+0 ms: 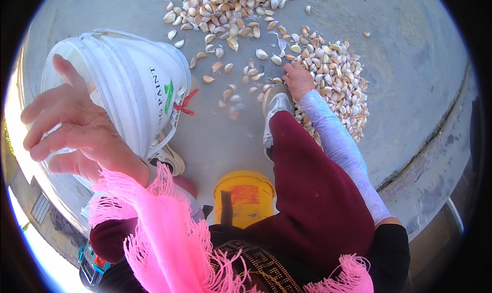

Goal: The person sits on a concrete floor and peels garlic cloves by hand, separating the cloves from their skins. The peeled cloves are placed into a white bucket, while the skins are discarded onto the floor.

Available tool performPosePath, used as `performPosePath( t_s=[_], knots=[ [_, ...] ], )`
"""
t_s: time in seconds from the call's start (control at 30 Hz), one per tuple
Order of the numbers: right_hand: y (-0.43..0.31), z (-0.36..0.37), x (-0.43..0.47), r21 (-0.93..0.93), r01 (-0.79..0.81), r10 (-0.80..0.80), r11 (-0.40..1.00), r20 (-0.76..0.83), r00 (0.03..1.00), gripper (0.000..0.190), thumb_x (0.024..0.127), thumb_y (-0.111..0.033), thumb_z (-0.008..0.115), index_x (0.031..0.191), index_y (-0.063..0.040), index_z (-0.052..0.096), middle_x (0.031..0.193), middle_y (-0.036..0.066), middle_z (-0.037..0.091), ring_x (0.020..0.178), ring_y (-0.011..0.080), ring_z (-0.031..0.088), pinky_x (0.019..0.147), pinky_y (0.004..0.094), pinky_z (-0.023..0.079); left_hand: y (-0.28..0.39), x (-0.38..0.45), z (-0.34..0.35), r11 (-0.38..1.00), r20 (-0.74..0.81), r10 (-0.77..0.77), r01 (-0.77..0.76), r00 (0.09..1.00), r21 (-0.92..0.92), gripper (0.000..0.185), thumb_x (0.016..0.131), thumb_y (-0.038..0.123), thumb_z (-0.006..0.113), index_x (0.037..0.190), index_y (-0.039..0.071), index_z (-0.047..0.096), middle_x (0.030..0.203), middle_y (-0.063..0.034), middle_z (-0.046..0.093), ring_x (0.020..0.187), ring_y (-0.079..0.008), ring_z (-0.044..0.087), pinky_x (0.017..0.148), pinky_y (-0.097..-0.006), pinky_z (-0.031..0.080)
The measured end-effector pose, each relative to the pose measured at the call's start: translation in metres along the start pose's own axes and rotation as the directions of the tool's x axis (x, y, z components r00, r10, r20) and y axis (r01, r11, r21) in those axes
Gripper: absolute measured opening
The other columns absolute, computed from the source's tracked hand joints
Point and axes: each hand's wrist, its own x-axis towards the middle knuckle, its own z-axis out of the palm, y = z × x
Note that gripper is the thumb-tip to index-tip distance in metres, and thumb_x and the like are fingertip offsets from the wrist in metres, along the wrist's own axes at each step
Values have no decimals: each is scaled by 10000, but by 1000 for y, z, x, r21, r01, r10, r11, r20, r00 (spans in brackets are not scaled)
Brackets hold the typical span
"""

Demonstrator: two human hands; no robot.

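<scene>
My left hand (86, 127) is raised with its fingers spread and holds nothing. It passes in front of the mouth of a white plastic paint bucket (134, 74), hiding part of the rim. The bucket's mouth faces left, and its inside is mostly hidden. My right hand (299, 81) reaches down to the near-left edge of a heap of loose garlic cloves (340, 83), just beyond the toe of my shoe. Its fingers are bent among the cloves; whether any are pinched is hidden. Scattered cloves (228, 68) lie on the concrete between bucket and heap.
A second heap of garlic cloves (234, 8) lies at the top. My grey shoe (277, 101) rests against the right heap. A yellow bucket (246, 212) stands below me between my legs. A pink fringed scarf (161, 231) hangs near my left wrist. A crack (426, 139) crosses the concrete at right.
</scene>
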Motion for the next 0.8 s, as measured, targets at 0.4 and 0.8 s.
performPosePath(
  t_s=[0.4, 0.8],
  knots=[
    [-28, -11, 34, -86, 30, -28, 996, 20, 999, 201, 796, -168, 647, 977, -128, 570, 991, 126, 605, 832, 326, 643, 681, 437, 516, 74, -53, -304, -589, -503, -4, 404, 865, 700, 194, 839, 26, 678, 1030, 40, 652, 842, -49, 634, 701, -111, 598, 599, -257, 505],
    [-13, 3, 18, 279, 164, -121, 946, -166, 979, 208, 738, -169, 710, 940, -140, 669, 913, 48, 634, 858, 253, 578, 903, 386, 375, 71, -65, -332, -897, -400, -4, 174, 917, 407, 295, 810, 104, 700, 1072, 93, 566, 791, -110, 597, 705, -251, 622, 628, -367, 485]
  ],
)
